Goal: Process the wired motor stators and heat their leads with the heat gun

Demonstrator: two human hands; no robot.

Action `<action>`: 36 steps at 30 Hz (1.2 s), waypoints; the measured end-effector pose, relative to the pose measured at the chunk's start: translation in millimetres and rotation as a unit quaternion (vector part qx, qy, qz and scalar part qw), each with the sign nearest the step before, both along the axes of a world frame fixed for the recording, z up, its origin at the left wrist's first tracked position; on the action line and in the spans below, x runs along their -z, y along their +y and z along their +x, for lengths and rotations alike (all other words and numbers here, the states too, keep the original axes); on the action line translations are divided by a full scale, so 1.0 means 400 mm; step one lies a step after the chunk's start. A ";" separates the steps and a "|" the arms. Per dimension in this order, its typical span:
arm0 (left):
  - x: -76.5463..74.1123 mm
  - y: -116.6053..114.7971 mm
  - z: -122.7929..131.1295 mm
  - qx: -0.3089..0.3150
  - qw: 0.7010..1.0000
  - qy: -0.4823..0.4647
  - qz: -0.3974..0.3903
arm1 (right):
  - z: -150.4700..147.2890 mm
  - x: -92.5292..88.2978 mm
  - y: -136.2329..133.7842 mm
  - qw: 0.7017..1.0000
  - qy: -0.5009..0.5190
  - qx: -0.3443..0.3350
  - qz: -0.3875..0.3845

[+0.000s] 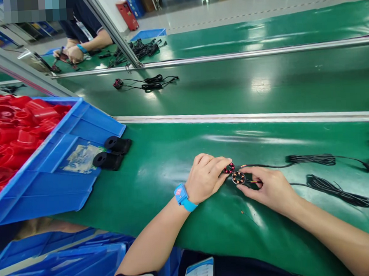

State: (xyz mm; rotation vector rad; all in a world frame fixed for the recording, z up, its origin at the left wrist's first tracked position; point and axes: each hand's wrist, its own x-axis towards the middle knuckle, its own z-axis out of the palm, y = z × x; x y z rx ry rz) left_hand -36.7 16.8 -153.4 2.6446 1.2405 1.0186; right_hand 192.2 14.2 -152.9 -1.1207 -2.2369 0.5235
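My left hand (205,176), with a blue strap on its wrist, is closed on the edge of a small ring-shaped part with red spots (229,167). Just to its right, my right hand (272,187) pinches a second small ring-shaped part, with copper-coloured spots (238,177), between thumb and fingers. Both parts are close together, low over the green table mat (163,213); whether they touch I cannot tell. Short wires run rightward from them. A bundled black cable (312,160) and another bundled black cable (338,191) lie beyond my right hand.
On the left stands a blue bin (56,173) of red plastic parts (19,126). Two black cylindrical parts (112,153) are beside it. A wired part (152,83) lies on the belt past the metal rail (233,118). Across it, a co-worker's hands (71,54) handle parts near piled cables (139,51).
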 end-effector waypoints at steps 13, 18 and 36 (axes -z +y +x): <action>-0.011 -0.027 0.033 -0.039 0.999 0.014 0.016 | -0.009 -0.036 -0.040 0.945 -0.246 0.030 0.212; -0.007 -0.032 0.044 -0.005 1.000 0.015 0.000 | -0.013 -0.041 -0.041 0.947 -0.250 0.025 0.202; -0.008 -0.032 0.035 -0.071 0.918 -0.253 -0.296 | 0.004 -0.025 -0.037 0.971 -0.221 -0.050 0.080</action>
